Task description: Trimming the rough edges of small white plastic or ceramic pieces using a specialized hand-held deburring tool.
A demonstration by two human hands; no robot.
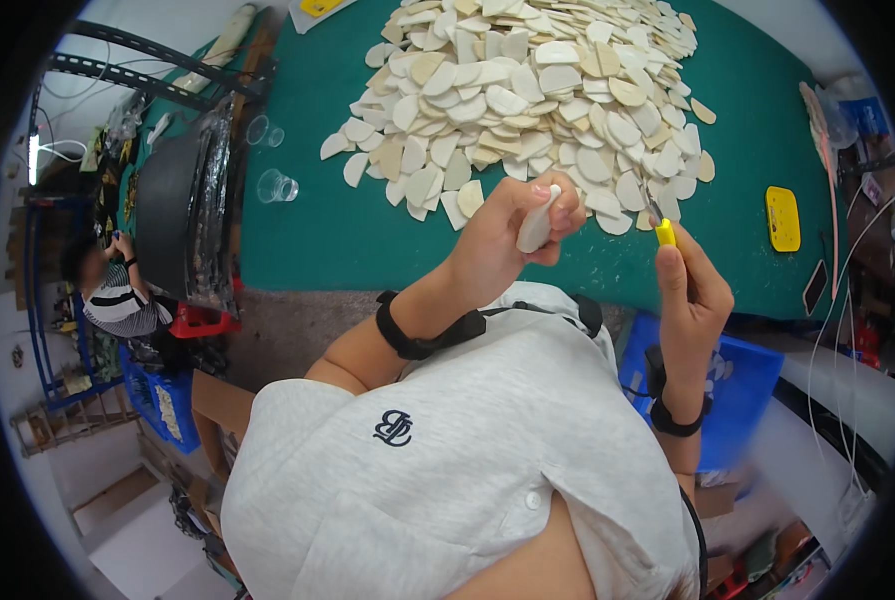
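Note:
My left hand [502, 240] is closed on a white half-round pad [534, 230], holding it on edge above the near side of the table. Over to the right, my right hand [691, 300] grips a small tool with a yellow handle [665, 234]; a thin metal tip points away from me, and its exact kind is too small to tell. The two hands are apart, and the tool does not touch the pad. Beyond them lies a big heap of white and cream half-round pads [527, 100] on the green tabletop [367, 245].
Two clear plastic cups [276, 186] lie at the left. A yellow case [782, 219] and a phone [815, 288] rest at the right. Below the table's right edge stands a blue bin [747, 385] with pads inside. Another person [117, 290] works at the far left.

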